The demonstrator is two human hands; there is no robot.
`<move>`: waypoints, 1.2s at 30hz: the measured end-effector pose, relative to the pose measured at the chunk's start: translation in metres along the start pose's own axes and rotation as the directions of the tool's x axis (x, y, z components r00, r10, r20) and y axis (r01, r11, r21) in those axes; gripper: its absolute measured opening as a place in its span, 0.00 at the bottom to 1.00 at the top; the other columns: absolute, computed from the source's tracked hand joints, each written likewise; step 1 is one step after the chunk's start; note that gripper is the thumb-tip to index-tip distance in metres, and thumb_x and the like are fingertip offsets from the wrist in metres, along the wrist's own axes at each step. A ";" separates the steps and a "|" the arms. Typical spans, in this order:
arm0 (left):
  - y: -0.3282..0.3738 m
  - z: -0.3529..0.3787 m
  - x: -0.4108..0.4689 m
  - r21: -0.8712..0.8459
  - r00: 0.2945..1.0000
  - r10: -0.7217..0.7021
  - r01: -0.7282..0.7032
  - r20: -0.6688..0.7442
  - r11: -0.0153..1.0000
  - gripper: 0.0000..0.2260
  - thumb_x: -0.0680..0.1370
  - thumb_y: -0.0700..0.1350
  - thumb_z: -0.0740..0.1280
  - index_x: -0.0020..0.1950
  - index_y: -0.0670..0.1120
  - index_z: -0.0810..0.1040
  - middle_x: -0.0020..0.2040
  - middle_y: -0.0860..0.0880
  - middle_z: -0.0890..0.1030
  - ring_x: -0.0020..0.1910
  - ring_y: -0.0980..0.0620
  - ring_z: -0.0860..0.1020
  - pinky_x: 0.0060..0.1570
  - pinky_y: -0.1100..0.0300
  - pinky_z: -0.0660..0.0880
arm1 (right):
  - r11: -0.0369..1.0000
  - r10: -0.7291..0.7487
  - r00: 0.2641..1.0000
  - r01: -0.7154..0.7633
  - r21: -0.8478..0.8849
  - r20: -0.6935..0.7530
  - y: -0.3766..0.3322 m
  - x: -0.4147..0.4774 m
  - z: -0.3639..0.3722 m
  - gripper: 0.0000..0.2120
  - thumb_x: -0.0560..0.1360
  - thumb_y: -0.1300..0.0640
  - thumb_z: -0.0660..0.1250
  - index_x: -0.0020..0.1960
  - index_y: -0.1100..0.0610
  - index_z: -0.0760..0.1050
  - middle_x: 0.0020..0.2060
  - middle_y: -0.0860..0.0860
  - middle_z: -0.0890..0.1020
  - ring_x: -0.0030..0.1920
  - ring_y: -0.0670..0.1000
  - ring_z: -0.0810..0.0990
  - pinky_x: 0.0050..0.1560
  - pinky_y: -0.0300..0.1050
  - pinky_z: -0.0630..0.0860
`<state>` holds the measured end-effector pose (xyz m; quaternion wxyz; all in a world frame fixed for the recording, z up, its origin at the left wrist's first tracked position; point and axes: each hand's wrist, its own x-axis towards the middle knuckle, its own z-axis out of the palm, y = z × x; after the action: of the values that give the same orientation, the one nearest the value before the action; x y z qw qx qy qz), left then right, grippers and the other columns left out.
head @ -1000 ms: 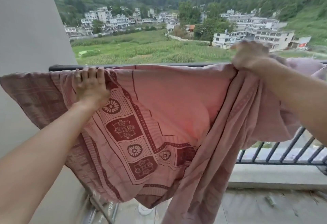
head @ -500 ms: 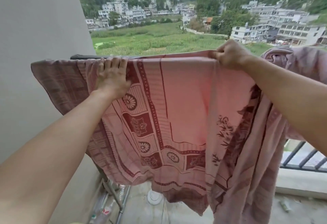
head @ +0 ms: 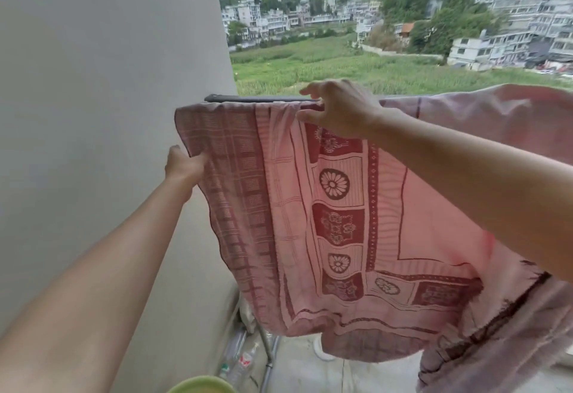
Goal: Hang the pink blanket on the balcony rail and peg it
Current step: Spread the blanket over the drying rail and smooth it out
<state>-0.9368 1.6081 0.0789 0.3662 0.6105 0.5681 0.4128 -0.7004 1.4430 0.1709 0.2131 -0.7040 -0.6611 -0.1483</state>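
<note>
**Both hands on the draped blanket**

The pink blanket (head: 279,194) is hanging over the balcony rail (head: 257,99). The left hand (head: 185,163) is gripping its left edge below the rail. The right hand (head: 339,111) is resting loosely spread on its top fold.

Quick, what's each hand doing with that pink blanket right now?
Left hand: grips the pink blanket by its side edge.
Right hand: open, fingers straight, over the blanket's top at the balcony rail.
</note>
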 end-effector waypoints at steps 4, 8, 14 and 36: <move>-0.002 -0.007 0.024 -0.033 0.992 0.068 -0.065 0.107 0.997 0.24 0.67 0.54 0.75 0.57 0.43 0.77 0.47 0.42 0.84 0.44 0.42 0.84 0.47 0.47 0.81 | 0.995 0.093 0.988 -0.089 0.038 -0.121 -0.008 0.018 0.017 0.10 0.77 0.51 0.68 0.56 0.52 0.82 0.47 0.47 0.84 0.40 0.48 0.78 0.38 0.38 0.70; 0.015 -0.010 0.027 -0.069 0.974 0.225 -0.222 0.035 0.973 0.09 0.70 0.46 0.70 0.32 0.45 0.75 0.30 0.48 0.75 0.29 0.50 0.72 0.32 0.56 0.70 | 0.984 0.178 0.978 -0.177 0.012 -0.106 0.010 0.034 0.005 0.08 0.77 0.56 0.68 0.52 0.58 0.83 0.44 0.52 0.84 0.42 0.52 0.80 0.43 0.42 0.74; 0.084 -0.038 0.050 -0.224 0.922 0.345 -0.379 -0.179 0.898 0.10 0.71 0.44 0.71 0.37 0.51 0.69 0.36 0.53 0.75 0.35 0.53 0.74 0.35 0.60 0.72 | 0.842 0.502 0.814 -0.537 -0.050 -0.294 0.065 0.054 -0.024 0.08 0.78 0.57 0.64 0.52 0.60 0.79 0.46 0.57 0.82 0.43 0.57 0.79 0.40 0.45 0.74; 0.066 -0.018 0.034 -0.527 0.962 0.245 -0.150 0.116 0.836 0.12 0.70 0.38 0.75 0.50 0.46 0.77 0.49 0.43 0.82 0.39 0.50 0.82 0.36 0.59 0.80 | 0.980 0.160 0.987 -0.159 0.119 0.006 -0.014 0.049 0.011 0.22 0.74 0.45 0.70 0.64 0.55 0.76 0.53 0.47 0.80 0.49 0.50 0.80 0.45 0.44 0.77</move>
<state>-0.9270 1.6361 0.1491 0.5205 0.5806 0.3359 0.5285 -0.7112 1.4915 0.1867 0.2672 -0.7405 -0.6097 -0.0922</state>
